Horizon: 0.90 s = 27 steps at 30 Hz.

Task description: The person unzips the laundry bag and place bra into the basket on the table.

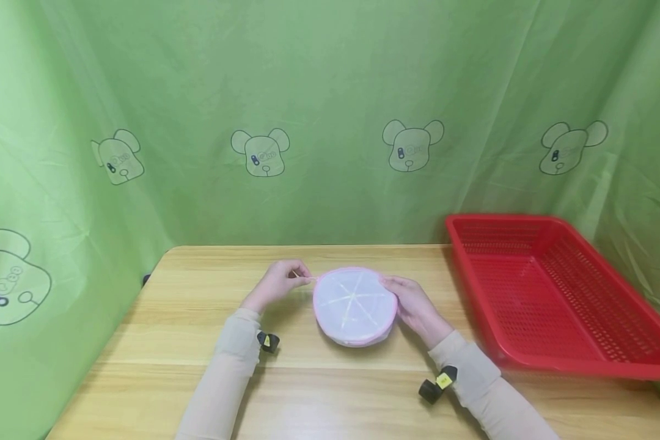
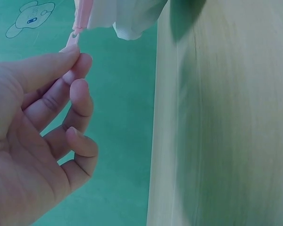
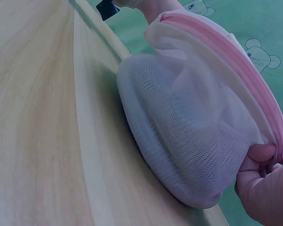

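A round white mesh laundry bag (image 1: pixel 354 308) with a pink zipper round its top edge stands on the table between both hands. Its lid shows pale lines meeting at the centre. My left hand (image 1: pixel 277 285) pinches the pink zipper pull (image 2: pixel 72 40) between thumb and index finger, at the bag's left side; the other fingers are loosely bent. On the opposite side, my right hand (image 1: pixel 416 307) grips the rim by the pink zipper band (image 3: pixel 240 66). In the right wrist view the mesh side wall sags in folds above a firmer base. What the bag contains cannot be made out.
A large red plastic basket (image 1: pixel 486 318) with perforated walls stands on the right of the wooden table (image 1: pixel 319 403). Green curtains (image 1: pixel 330 73) with bear-head drawings hang behind and at both sides. Each wrist carries a small black camera (image 1: pixel 267 342).
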Each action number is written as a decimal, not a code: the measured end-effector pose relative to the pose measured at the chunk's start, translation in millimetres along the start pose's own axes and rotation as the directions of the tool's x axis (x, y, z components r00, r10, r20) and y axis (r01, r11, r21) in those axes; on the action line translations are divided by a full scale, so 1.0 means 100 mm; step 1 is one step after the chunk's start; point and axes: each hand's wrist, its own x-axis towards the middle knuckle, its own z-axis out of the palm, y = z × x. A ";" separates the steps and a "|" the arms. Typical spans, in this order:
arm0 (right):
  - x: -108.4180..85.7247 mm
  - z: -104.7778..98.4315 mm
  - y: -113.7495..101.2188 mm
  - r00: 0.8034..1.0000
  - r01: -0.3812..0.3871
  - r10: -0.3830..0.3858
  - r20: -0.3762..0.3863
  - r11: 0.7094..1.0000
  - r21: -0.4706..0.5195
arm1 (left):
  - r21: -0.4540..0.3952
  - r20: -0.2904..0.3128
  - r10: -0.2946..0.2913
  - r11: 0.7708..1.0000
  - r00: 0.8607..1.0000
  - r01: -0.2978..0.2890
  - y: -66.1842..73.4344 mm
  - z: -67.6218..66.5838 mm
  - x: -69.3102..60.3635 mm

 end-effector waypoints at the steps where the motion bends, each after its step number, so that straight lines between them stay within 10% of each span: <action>1: 0.00 0.00 0.00 1.000 -0.002 0.002 0.001 1.000 -0.001 | -0.004 0.002 -0.001 1.000 1.000 0.001 0.00 0.00 0.00; 27: -0.02 -0.01 -0.01 1.000 -0.022 0.022 0.005 0.993 0.112 | -0.064 0.167 0.030 0.998 0.986 -0.019 0.01 -0.08 -0.05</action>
